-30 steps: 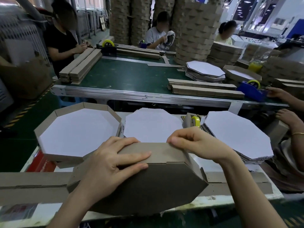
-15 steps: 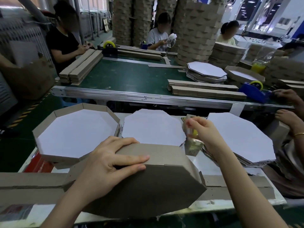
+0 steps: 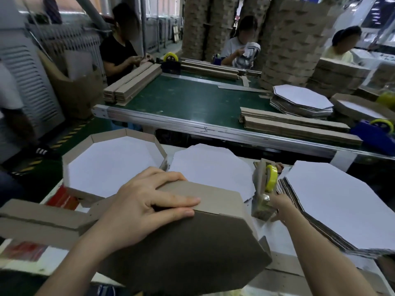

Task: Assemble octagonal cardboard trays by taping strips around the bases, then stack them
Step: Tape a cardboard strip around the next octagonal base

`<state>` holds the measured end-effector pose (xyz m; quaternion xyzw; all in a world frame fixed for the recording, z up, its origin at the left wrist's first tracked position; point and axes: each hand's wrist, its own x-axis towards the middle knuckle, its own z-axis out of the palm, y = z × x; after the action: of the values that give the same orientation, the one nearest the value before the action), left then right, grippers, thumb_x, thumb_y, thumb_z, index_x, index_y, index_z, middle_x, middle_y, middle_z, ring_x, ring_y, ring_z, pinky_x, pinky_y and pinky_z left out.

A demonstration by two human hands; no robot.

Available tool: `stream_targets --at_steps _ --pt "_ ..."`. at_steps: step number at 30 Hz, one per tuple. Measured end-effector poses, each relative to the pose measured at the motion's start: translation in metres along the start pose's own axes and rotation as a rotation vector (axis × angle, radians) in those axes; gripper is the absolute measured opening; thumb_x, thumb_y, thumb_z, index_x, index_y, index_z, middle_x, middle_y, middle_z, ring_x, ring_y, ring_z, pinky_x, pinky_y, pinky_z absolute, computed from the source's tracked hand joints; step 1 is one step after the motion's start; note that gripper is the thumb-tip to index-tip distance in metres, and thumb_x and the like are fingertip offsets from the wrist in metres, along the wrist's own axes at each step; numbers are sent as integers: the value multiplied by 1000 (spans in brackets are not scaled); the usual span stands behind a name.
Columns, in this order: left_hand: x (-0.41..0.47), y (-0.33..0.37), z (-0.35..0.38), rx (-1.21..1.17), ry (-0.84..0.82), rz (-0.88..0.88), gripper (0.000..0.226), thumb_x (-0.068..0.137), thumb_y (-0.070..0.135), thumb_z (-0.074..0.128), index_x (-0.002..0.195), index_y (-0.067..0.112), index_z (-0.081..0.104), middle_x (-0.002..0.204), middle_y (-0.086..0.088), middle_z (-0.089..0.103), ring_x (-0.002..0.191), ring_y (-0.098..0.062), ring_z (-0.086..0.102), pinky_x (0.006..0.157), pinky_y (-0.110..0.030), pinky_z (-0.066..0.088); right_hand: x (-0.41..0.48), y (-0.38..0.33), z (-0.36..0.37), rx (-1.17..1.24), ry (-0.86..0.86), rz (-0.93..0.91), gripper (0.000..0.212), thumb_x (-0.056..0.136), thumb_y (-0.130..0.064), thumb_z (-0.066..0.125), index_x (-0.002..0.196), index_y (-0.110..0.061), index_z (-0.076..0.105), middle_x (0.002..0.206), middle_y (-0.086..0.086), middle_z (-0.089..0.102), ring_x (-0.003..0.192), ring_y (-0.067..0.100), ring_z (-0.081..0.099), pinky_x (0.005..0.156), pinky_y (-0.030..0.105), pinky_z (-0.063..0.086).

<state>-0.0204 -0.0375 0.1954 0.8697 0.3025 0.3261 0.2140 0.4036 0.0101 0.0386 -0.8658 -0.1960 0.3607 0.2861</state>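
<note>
The half-built octagonal tray stands tilted on edge under the left hand, its brown underside facing the wearer. That hand lies flat with fingers straight, pressing the cardboard strip against the tray's upper edge. The right hand reaches out to the near end of a cardboard-wrapped tape dispenser with a yellow roll; its fingers touch the dispenser, but I cannot tell whether they pinch tape. Just beyond the left hand lies a single white octagonal base, and beyond and left of it a finished tray. Right of the right hand sits a stack of bases. Loose strips lie left of the left hand on the white surface.
</note>
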Motion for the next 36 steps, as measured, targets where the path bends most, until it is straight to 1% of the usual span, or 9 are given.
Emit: stream_targets --at_steps 5,8,15,20,25,28,31,33,36 --pt "6 6 7 38 -4 -18 24 80 69 52 102 68 60 123 36 50 113 -3 49 88 -30 48 30 9 5 38 39 15 39 91 -15 67 118 11 54 112 28 61 104 44 62 90 55 53" --pt "10 7 8 56 -6 -35 24 80 69 51 103 68 60 124 32 52 114 -3 48 89 -30 47 38 1 10 108 70 33 24 93 -11 63 108 7 57 97 23 61 93 37 61 73 45 52" --pt "11 6 10 88 21 -43 23 80 69 51 101 68 60 122 38 50 112 2 48 87 -25 46 40 -5 19 616 156 128 8 87 -3 61 80 0 58 77 16 61 60 23 55 61 36 51" --pt "12 3 12 87 28 -32 24 80 70 50 101 67 61 121 37 52 109 0 51 86 -28 48 20 2 23 822 261 107 21 86 -23 63 97 -5 62 85 10 62 74 25 62 63 38 52" --pt "14 -1 11 66 54 -39 23 80 67 54 102 68 60 121 36 53 107 -2 53 82 -35 52 7 47 33 968 163 -35 35 99 -10 46 131 4 51 86 5 53 69 14 52 53 12 49" --pt "16 -3 11 53 61 -41 23 79 67 54 101 68 61 120 36 53 107 -2 53 83 -35 51 9 66 34 1101 58 -70 29 97 -4 54 124 7 59 99 8 60 81 19 55 67 3 44" --pt "17 -4 11 55 53 -42 23 78 68 53 100 69 60 120 37 53 109 -1 52 83 -35 51 15 77 24 785 135 -148 25 98 -4 55 105 20 59 136 15 54 127 26 52 110 36 42" --pt "17 -3 10 56 44 -41 23 78 68 53 100 69 60 122 38 51 109 0 51 83 -34 51 17 78 19 680 106 -202 24 98 -3 54 80 11 59 142 16 50 136 27 46 115 42 36" --pt "17 -3 10 47 41 -37 23 78 68 53 100 69 60 121 38 51 108 -1 52 83 -36 51 19 74 18 816 69 -188 27 99 -1 52 72 3 55 140 19 52 134 29 48 103 30 49"
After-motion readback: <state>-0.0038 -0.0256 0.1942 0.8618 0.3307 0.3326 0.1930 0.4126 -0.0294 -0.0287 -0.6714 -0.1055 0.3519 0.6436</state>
